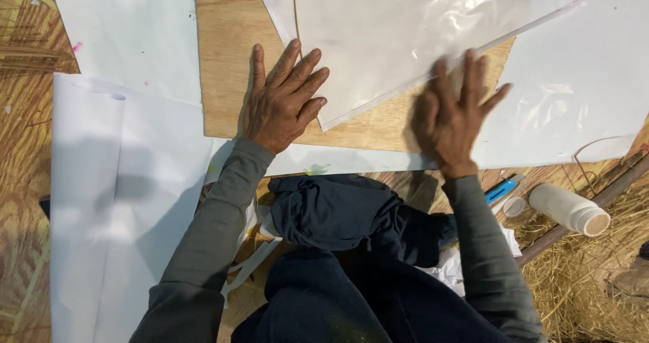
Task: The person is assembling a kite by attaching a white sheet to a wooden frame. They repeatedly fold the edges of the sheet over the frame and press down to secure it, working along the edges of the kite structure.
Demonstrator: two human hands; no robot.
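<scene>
Two hands press flat on the work, and both belong to the person who wears the camera. Closest to us are the person's dark blue trousers (338, 248) and the grey sleeves (209, 241) that reach forward. A blue cutter (503, 189) and a white plastic bottle (568, 208) lie on their sides near the right arm, close enough to grab. Dry straw (595, 282) covers the floor there.

Next comes the wooden board (233, 52). It gives a hard, smooth place to work on. The left hand (280, 100) lies open on the board, fingers spread, with the fingertips on the corner of the see-through plastic sheet (399, 32). It holds nothing; it just pushes down so the sheet cannot slide.

The right hand (454, 113) is open too, palm down on the long edge of that sheet. It looks blurry, so it may be rubbing the edge flat.

White paper sheets (128, 181) lie under and around the board, on the left and the right. The plastic sheet is pointed like a kite and stretches away to the top of the view.
</scene>
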